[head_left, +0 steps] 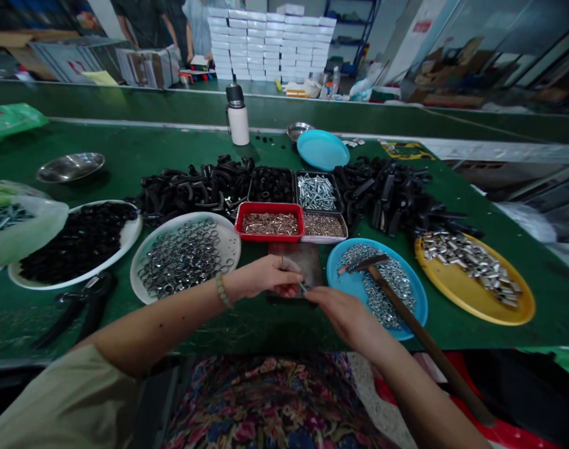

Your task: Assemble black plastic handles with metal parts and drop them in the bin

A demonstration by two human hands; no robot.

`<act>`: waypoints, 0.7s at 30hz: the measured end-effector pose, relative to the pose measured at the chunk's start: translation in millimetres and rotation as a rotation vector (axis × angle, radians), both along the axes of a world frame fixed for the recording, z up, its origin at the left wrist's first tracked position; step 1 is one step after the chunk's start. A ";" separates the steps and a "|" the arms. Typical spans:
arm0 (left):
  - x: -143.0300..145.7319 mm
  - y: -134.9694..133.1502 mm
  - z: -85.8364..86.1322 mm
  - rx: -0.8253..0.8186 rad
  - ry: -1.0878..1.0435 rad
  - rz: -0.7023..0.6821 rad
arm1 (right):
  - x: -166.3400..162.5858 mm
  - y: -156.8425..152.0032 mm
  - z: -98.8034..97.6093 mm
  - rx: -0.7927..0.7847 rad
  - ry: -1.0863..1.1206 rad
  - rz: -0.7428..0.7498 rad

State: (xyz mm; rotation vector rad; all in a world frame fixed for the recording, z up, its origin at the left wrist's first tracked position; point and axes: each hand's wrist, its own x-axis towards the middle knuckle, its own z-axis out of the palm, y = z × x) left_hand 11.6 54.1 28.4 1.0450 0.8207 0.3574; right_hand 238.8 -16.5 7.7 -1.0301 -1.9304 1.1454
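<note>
My left hand (269, 275) and my right hand (341, 312) meet over a dark metal block (307, 257) at the table's near edge. Both are pinched on one small metal part (303, 287) between the fingertips; I cannot make out what it is. A white plate of metal rings (184, 255) lies just left of my left hand. To the right of my right hand is a blue plate of small nuts (382, 287), and a hammer (406, 312) rests across it with its handle pointing toward me.
A red tray (269, 223) and further trays of screws (316, 191) sit behind the block, flanked by heaps of black plastic parts (195, 184). A yellow plate of metal sleeves (476, 274) lies right, black pliers (78, 305) left, a white bottle (238, 115) behind. People stand beyond stacked white boxes (270, 43).
</note>
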 end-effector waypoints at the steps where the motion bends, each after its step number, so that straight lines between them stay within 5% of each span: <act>1: -1.2 -0.4 -0.1 -0.022 0.016 -0.040 | 1.2 -3.0 0.5 0.060 -0.091 0.036; 4: -2.1 -4.2 9.1 0.157 0.011 -0.074 | -4.3 -7.4 -2.5 0.009 0.036 -0.025; 8: 3.2 -11.9 20.3 0.810 -0.016 0.061 | -25.6 -1.9 -7.0 -0.415 0.713 -0.227; 11: 7.1 -13.9 12.6 1.095 0.018 0.150 | -34.7 1.4 -3.7 -0.600 0.967 -0.249; 15: 6.7 -18.0 11.1 0.912 -0.039 0.206 | -31.4 -0.3 -7.8 -0.606 0.917 -0.235; 18: 4.1 -28.2 26.9 0.712 -0.219 0.017 | -28.0 3.7 -20.0 -0.554 0.845 -0.268; 21: 1.6 -33.2 35.7 0.747 -0.161 0.060 | -28.0 13.0 -22.0 -0.444 0.824 -0.344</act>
